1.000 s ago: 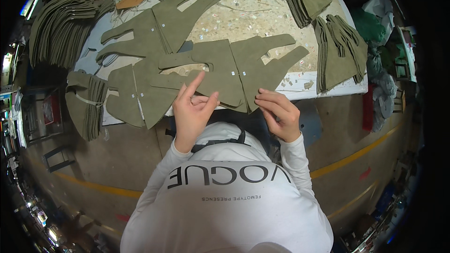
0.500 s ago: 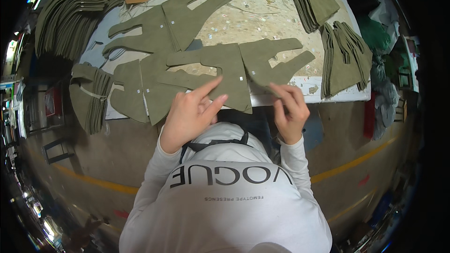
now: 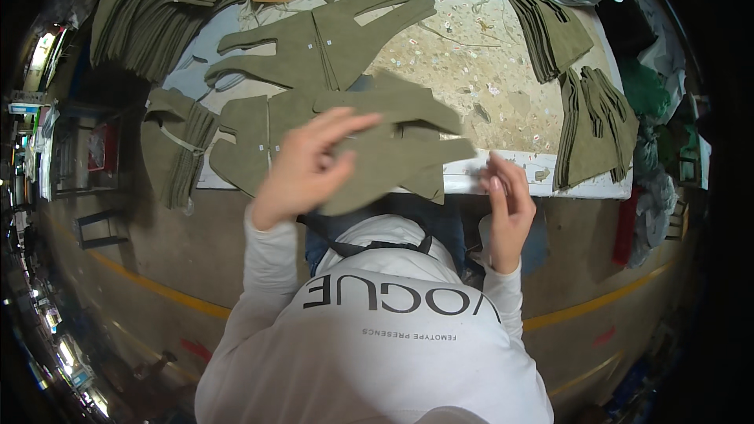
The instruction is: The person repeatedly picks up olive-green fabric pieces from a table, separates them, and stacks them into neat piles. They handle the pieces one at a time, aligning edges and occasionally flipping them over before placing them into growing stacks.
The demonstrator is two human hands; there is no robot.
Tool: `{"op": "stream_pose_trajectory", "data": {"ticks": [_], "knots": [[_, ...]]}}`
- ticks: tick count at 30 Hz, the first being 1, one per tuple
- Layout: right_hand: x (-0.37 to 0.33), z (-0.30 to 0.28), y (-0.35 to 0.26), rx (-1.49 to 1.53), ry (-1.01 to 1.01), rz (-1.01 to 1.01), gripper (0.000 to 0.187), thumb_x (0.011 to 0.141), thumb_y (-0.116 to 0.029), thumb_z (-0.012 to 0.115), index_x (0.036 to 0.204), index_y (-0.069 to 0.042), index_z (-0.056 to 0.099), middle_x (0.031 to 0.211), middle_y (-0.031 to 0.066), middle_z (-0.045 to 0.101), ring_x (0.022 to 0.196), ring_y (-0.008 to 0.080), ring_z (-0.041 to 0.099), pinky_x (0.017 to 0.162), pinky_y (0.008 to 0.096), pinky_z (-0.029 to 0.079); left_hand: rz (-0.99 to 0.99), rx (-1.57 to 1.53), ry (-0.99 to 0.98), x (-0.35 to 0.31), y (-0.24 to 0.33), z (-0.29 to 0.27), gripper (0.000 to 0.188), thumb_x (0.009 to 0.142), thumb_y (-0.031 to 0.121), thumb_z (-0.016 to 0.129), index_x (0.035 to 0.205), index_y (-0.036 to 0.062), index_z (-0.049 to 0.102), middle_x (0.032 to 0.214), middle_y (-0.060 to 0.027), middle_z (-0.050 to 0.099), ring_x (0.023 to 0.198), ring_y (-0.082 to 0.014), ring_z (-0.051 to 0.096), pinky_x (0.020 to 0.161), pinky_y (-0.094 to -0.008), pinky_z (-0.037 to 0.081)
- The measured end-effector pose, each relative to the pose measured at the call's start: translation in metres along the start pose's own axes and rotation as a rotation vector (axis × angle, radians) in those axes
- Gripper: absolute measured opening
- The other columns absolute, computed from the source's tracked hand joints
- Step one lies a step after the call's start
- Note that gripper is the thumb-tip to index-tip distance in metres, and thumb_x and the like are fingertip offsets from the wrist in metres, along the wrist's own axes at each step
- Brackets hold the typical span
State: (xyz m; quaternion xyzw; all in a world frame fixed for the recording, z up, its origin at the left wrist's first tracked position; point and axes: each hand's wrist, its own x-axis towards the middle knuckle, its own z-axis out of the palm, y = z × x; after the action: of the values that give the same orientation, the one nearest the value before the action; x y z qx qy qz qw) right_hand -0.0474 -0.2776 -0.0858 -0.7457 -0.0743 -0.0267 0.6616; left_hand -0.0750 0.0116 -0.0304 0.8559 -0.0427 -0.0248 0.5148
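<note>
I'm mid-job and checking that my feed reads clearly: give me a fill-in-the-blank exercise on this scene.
The left hand, not the ____ hand, overlaps the blurred olive piece.
The tied bundle lies on the person's ____ side.
Both sleeves are ____.
The long floor line is ____.

Missing words: right; left; white; yellow.

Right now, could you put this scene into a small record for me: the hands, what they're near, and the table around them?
Left hand: over a flat, olive-green, fabric-like piece, thumb and forefinger apart; contact unclear
Right hand: beside that piece's right end; contact unclear
Piece: partly motion-blurred, overlapping other olive-green pieces
Table's left: bundle of olive-green pieces tied with a pale band
Table's right: two stacks of olive-green cut pieces
Tabletop: pale, strewn with tiny scraps
</note>
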Motion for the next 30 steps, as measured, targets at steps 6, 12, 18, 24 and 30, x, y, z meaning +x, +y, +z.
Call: {"op": "stream_pose_trajectory", "data": {"ticks": [6, 12, 18, 24, 30], "knots": [[0.040, 0.027, -0.006, 0.262, -0.197, 0.237, 0.060, 0.093, -0.004, 0.059, 0.149, -0.007, 0.036, 0.138, 0.0157, 0.049, 0.129, 0.0251, 0.048, 0.107, 0.0367, 0.040, -0.142, -0.016, 0.100, -0.017, -0.046, -0.040, 0.050, 0.081, -0.004, 0.057, 0.129, 0.0080, 0.061, 0.114, 0.0011, 0.057, 0.062, -0.0017, 0.034, 0.052, -0.0159, 0.030], [0.045, 0.046, 0.002, 0.306, -0.280, 0.262, 0.070, 0.088, 0.001, 0.064, 0.150, -0.009, 0.034, 0.135, 0.0173, 0.049, 0.110, 0.0189, 0.054, 0.097, 0.0326, 0.045, -0.183, -0.095, 0.210, -0.026, -0.057, -0.029, 0.050, 0.084, -0.006, 0.060, 0.132, 0.0072, 0.058, 0.120, 0.0002, 0.056, 0.068, -0.0031, 0.037, 0.056, -0.0154, 0.035], [0.040, 0.046, -0.002, -0.041, -0.424, 0.098, 0.060, 0.086, 0.001, 0.065, 0.142, -0.008, 0.048, 0.119, 0.0024, 0.060, 0.079, 0.0069, 0.048, 0.071, 0.0200, 0.042, -0.106, -0.148, 0.240, -0.023, -0.047, -0.014, 0.053, 0.084, -0.008, 0.058, 0.134, 0.0078, 0.057, 0.126, -0.0030, 0.055, 0.081, -0.0027, 0.050, 0.065, -0.0148, 0.043], [0.066, -0.042, -0.067, 0.038, -0.237, 0.011, 0.050, 0.090, -0.002, 0.057, 0.138, 0.005, 0.049, 0.140, 0.0158, 0.053, 0.121, 0.0172, 0.056, 0.103, 0.0292, 0.042, -0.148, -0.110, 0.245, -0.026, -0.040, 0.015, 0.055, 0.083, -0.005, 0.063, 0.136, 0.0077, 0.056, 0.127, -0.0068, 0.056, 0.073, -0.0037, 0.052, 0.058, -0.0156, 0.043], [0.076, -0.051, -0.104, 0.049, -0.267, -0.141, 0.059, 0.087, -0.013, 0.060, 0.139, 0.011, 0.045, 0.142, 0.0225, 0.049, 0.131, 0.0239, 0.048, 0.112, 0.0328, 0.031, -0.193, -0.066, 0.484, -0.026, -0.052, 0.021, 0.039, 0.087, 0.001, 0.064, 0.126, 0.0031, 0.062, 0.097, -0.0090, 0.067, 0.061, -0.0055, 0.057, 0.054, -0.0200, 0.046]]}}
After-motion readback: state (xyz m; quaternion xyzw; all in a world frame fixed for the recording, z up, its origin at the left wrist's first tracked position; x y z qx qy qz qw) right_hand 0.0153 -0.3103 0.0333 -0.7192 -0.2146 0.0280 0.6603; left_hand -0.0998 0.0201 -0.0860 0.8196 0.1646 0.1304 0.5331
